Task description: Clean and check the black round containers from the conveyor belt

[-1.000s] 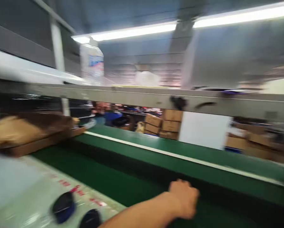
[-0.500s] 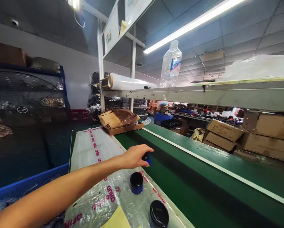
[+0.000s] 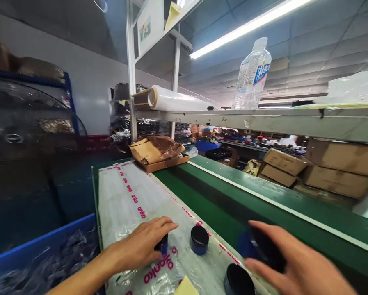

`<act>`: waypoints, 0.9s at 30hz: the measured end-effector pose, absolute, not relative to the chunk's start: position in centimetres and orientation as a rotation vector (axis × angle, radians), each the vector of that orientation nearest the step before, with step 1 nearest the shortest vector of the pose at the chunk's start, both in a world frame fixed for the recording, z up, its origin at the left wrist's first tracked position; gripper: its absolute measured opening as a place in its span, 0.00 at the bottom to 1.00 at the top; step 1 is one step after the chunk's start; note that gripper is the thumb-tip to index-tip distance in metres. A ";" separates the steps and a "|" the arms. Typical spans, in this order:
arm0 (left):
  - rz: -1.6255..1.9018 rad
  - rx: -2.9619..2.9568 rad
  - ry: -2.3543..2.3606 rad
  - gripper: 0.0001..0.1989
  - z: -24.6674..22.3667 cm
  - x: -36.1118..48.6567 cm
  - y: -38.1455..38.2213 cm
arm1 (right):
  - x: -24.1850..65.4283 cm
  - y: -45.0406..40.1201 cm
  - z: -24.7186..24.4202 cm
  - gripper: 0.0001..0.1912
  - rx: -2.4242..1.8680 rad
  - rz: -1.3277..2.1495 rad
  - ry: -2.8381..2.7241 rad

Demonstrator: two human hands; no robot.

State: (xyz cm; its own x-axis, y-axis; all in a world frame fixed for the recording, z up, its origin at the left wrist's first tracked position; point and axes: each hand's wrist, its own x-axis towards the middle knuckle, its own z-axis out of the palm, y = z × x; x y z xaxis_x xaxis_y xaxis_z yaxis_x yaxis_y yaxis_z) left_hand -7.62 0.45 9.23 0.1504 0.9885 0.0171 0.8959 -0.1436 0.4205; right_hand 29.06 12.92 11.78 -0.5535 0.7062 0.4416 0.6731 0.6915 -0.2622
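Observation:
My left hand (image 3: 147,241) is closed round a small dark blue jar with a black lid (image 3: 162,246), over the plastic-covered strip of the worktop; whether the jar touches the surface I cannot tell. Another black-lidded blue jar (image 3: 199,240) stands upright just right of it. A larger black-topped jar (image 3: 239,279) stands near the bottom edge, partly cut off. My right hand (image 3: 297,262) grips a black and blue jar (image 3: 265,248), smeared by motion and tilted, above the edge of the green belt. A piece of yellow paper (image 3: 186,287) lies at the bottom.
A blue bin (image 3: 42,241) with crumpled clear plastic stands at the left. At the strip's far end sits a shallow cardboard tray (image 3: 168,163) with brown paper. The green belt (image 3: 199,196) runs along the right, under a shelf (image 3: 276,121) with a plastic bottle (image 3: 252,78).
My left hand has drawn back from the belt's edge toward the left, its jar now over the covered strip. My right hand has come into view with a jar. The view has shifted.

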 end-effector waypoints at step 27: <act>0.244 1.909 2.028 0.57 8.2 -11.3 -1.8 | 4.8 8.7 6.5 0.49 -0.719 0.224 -2.926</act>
